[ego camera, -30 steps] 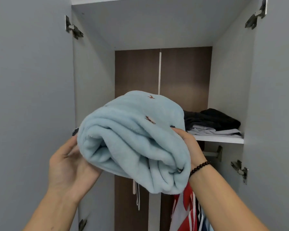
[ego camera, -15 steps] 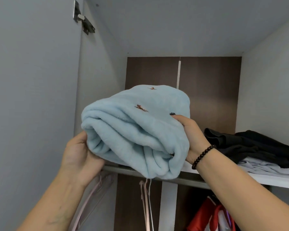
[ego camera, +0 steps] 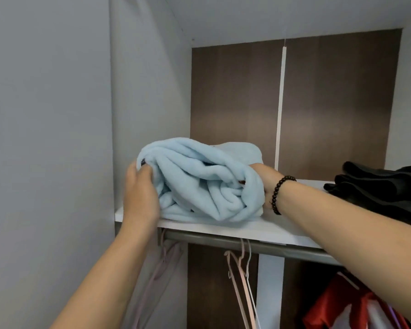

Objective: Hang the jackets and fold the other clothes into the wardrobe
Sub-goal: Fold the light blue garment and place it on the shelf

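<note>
wardrobe point(ego camera: 150, 91): open in front of you, grey side walls, brown wood-grain back panel with a white strip running down it.
shelf point(ego camera: 266, 230): white board across the wardrobe; front edge faces you; it carries the fleece at its left end and a dark pile at its right end.
rail point(ego camera: 223, 241): metal bar right under the shelf's front edge.
blue fleece point(ego camera: 199, 181): pale blue, folded into a thick bundle, sitting on the shelf near the front-left corner, close to the left wall; the folds bulge toward you, its lower layer just back from the front edge.
dark clothes point(ego camera: 384, 188): black folded stack at the shelf's right end, well apart from the fleece, partly behind your right forearm.
red garment point(ego camera: 328, 307): hangs below the shelf, lower right, mixed with white fabric.
hangers point(ego camera: 241, 269): pink and white, hooked on the rail under the shelf's middle; more pale ones at the left end.
left hand point(ego camera: 140, 195): your fingers curl round the fleece's left side, thumb on top; slightly blurred.
right hand point(ego camera: 263, 181): mostly buried in the fleece's right side; you grip the fabric there, fingers hidden.
bracelet point(ego camera: 279, 193): dark beads on your right wrist.
</note>
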Tool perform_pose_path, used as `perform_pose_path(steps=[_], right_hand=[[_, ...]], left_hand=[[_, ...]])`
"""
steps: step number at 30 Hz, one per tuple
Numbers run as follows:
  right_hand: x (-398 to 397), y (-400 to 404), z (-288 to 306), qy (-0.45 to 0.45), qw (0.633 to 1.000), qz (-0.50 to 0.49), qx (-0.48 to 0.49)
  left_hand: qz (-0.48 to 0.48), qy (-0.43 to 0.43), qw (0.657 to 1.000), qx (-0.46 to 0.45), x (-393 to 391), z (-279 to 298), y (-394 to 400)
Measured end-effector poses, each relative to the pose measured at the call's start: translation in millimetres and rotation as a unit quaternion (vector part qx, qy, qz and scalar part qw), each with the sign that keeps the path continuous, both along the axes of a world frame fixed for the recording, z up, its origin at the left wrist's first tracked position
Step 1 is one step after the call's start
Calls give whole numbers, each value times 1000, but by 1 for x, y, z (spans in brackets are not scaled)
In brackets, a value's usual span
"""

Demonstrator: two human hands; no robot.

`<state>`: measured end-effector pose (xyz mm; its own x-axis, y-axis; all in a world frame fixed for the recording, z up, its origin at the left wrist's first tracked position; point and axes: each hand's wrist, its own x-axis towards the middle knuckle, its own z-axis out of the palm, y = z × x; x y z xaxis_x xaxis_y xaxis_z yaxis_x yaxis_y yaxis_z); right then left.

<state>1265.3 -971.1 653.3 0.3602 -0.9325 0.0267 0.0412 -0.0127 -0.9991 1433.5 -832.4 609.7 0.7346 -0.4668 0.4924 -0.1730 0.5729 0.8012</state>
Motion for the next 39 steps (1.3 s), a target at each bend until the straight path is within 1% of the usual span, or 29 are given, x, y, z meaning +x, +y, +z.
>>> perform_pose_path(steps=[1, 3, 5, 7, 9, 11, 12, 14, 15, 16, 17, 18, 19, 20, 21, 22, 23, 24, 25, 26, 27, 29, 30, 31, 34, 36, 37, 39], right_hand=[[8, -3, 2, 24, 999, -14, -18], [24, -13, 4, 82, 994, -44, -65], [40, -25, 5, 108, 989, -62, -84], [57, -35, 4, 120, 987, -65, -83], [73, -40, 4, 125, 987, -65, -82], [85, -44, 2, 124, 987, -69, -81], [89, -48, 2, 129, 985, -76, -85], [92, -54, -1, 145, 981, -86, -96], [92, -58, -1, 153, 979, -91, -100], [91, -62, -2, 159, 977, -101, -103], [89, -63, -1, 172, 971, -120, -115], [87, -63, 2, 213, 951, -148, -167], [86, -60, 4, 280, 907, -176, -261], [86, -58, 8, 340, 844, -186, -371], [87, -57, 14, 379, 783, -164, -465], [88, -55, 20, 410, 746, -105, -514], [90, -55, 24, 445, 723, -22, -528], [92, -55, 25, 480, 706, 55, -519], [94, -56, 23, 499, 703, 107, -495], [94, -57, 21, 503, 707, 132, -480], [95, -60, 19, 500, 721, 139, -459], [97, -67, 17, 458, 787, 130, -393], [98, -69, 15, 438, 811, 127, -367], [99, -72, 14, 433, 817, 124, -361], [99, -71, 12, 425, 814, 110, -381], [96, -62, 11, 454, 778, 94, -423], [94, -58, 10, 469, 767, 75, -432], [86, -49, 8, 480, 755, 50, -444]], left_hand=[[62, -49, 997, -9, 3, 4, 0], [123, -180, 976, -18, 7, 10, 1], [172, -312, 934, 29, 11, 15, -2], [217, -397, 886, 98, 17, 20, -8], [245, -440, 855, 125, 24, 27, -19], [261, -455, 841, 131, 29, 31, -31], [279, -469, 826, 143, 30, 31, -38], [316, -513, 777, 185, 32, 24, -50], [315, -528, 763, 200, 33, 17, -56], [305, -534, 760, 209, 34, 12, -59], [293, -533, 765, 213, 36, 8, -62], [284, -530, 769, 217, 38, 7, -63], [278, -528, 771, 222, 40, 5, -63], [274, -526, 773, 225, 42, 5, -62], [272, -524, 776, 224, 44, 3, -61], [269, -518, 782, 218, 46, 2, -60], [265, -509, 791, 210, 47, 0, -60], [262, -499, 801, 203, 48, -1, -60], [258, -490, 808, 201, 49, -2, -61], [258, -485, 811, 203, 49, -2, -62], [261, -483, 810, 206, 50, -2, -63], [269, -486, 805, 211, 49, -2, -64], [269, -488, 803, 210, 50, -3, -65], [267, -489, 804, 209, 51, -3, -65], [258, -484, 810, 205, 52, -3, -65], [251, -491, 809, 202, 51, -2, -63], [246, -495, 809, 201, 50, -2, -62], [236, -501, 807, 205, 49, -4, -58]])
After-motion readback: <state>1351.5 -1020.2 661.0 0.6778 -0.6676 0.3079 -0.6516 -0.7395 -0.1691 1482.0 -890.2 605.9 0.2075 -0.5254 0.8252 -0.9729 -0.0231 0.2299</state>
